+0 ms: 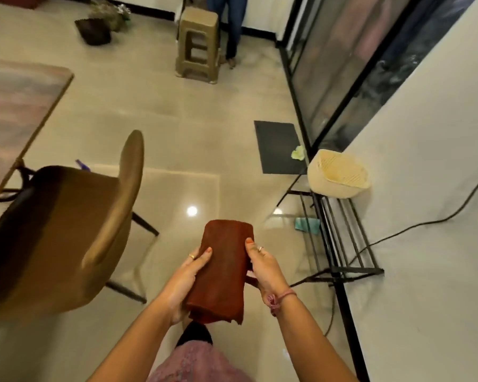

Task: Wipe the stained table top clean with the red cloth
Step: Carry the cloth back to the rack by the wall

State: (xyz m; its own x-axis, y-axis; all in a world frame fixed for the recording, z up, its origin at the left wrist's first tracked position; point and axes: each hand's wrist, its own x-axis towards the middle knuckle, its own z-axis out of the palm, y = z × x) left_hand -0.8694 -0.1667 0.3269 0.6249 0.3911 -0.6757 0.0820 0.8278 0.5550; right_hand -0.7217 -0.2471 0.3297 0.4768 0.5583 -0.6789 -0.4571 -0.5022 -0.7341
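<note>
Both hands are on the red cloth (222, 268), held up in front of the body over the floor (160, 139). The left hand (184, 282) grips its left edge, thumb on top, and the right hand (262, 267) grips the right edge the same way. The cloth looks folded into a thick long rectangle, a dull brick red with a fuzzy towel-like texture and a ragged near corner. The bench (14, 117) sits well off to the left, its top blurry and pinkish, with a tan chair (75, 230) beside it.
</note>
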